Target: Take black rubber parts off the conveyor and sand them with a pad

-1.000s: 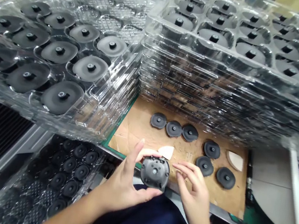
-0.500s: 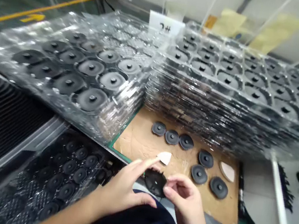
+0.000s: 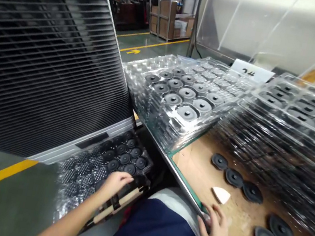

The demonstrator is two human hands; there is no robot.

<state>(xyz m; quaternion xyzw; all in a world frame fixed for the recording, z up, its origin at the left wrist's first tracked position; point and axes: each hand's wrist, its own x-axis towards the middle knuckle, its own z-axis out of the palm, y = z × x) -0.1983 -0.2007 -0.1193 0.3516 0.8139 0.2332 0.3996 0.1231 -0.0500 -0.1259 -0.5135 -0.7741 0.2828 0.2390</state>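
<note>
My left hand [image 3: 115, 184] reaches down to the left and lies on a low clear tray [image 3: 80, 173] that holds several small black discs [image 3: 126, 157]; its fingers are stretched over the tray's near corner. My right hand [image 3: 216, 232] rests on the near edge of the cardboard-covered table [image 3: 198, 166], fingers curled over something dark that I cannot name. Loose black discs [image 3: 234, 177] lie on the cardboard beyond it, and a white wedge [image 3: 221, 194] lies among them.
A stack of clear trays with black discs [image 3: 183, 110] stands at the table's left end, a taller stack [image 3: 295, 134] to its right. A big black louvred panel [image 3: 44, 65] fills the left. A pale wooden bar [image 3: 123, 201] lies under my left hand.
The view has swung left. My hands have parted: the left went down to the low tray, the right dropped to the table edge. The black round part is no longer seen between them.
</note>
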